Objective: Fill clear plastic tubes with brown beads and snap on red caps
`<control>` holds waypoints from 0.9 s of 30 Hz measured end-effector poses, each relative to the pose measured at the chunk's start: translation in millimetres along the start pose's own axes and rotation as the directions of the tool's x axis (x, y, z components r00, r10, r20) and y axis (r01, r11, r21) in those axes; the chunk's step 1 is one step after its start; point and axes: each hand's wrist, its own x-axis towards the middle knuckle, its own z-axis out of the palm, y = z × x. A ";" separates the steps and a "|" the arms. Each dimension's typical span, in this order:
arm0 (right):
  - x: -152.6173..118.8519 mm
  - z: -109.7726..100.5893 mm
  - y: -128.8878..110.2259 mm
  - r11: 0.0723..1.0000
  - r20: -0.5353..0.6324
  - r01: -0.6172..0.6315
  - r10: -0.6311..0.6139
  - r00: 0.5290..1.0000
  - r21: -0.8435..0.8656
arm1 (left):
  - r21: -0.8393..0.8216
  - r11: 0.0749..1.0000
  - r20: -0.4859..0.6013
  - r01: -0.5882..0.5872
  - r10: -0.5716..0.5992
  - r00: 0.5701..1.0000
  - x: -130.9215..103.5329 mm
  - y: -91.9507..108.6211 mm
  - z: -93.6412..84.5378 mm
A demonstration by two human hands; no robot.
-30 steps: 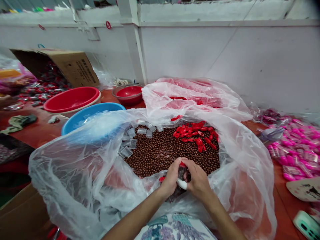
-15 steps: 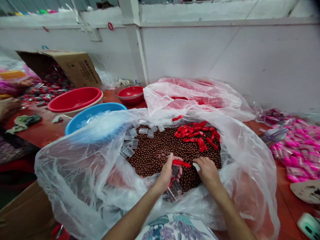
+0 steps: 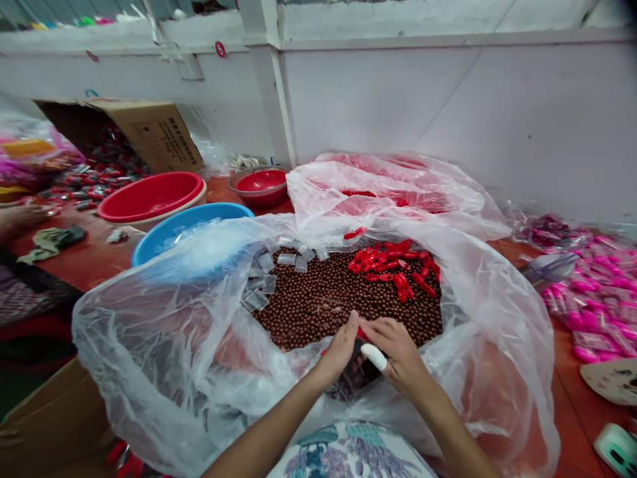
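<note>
A box (image 3: 166,136), a red basin (image 3: 110,214) and a blue basin (image 3: 141,251) line the left of the table, while clear pieces (image 3: 286,259) lie on the left side of brown beads (image 3: 308,312) in an open bag (image 3: 164,332). At the bag's near edge, a worker's left hand (image 3: 341,348) appears closed on a red piece (image 3: 361,332) and meets the right hand (image 3: 401,348) at the fingertips; whether the right hand grips the piece or merely presses it cannot be told. The step in hand looks like pressing or fitting the piece with both hands. The next move would seem to call for a steady left hold and a measured push from the right fingers. Only a bright red sliver of the piece shows between the fingertips, its shape and lower end covered; anything held below it is too shadowed to make out. A white cover (image 3: 373,356) wraps what looks like the right thumb. Farther right, loose red pieces (image 3: 383,257) sit heaped on the beads, and pink pieces (image 3: 604,285) crowd the table at far right, outside the bag.
</note>
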 end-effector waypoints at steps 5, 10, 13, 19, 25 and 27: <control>-19.4 5.4 11.7 0.965 -0.219 -0.254 0.262 0.940 0.065 | -0.269 0.963 0.070 0.006 0.013 0.997 0.8 9.7 -0.8; -31.0 12.4 22.0 0.890 -0.104 -0.433 0.449 0.888 0.143 | -0.320 0.947 0.057 0.002 0.017 0.998 -2.0 9.4 -0.7; -24.4 9.2 18.4 0.919 -0.158 -0.384 0.394 0.905 0.091 | -0.251 0.967 0.039 0.044 -0.035 0.999 -3.5 4.4 2.6; -8.3 6.5 -1.4 0.960 -0.075 -0.177 0.164 0.984 -0.217 | -0.264 0.960 0.093 0.095 -0.073 0.993 -3.2 -2.6 9.4; -10.8 13.1 -7.9 0.932 -0.062 -0.106 0.090 0.994 -0.347 | -0.316 0.942 0.115 0.113 -0.080 0.990 -2.6 -3.7 9.4; -10.7 12.7 -7.3 0.926 -0.064 -0.101 0.084 0.994 -0.363 | -0.316 0.944 0.108 0.100 -0.069 0.992 -3.2 -3.0 10.3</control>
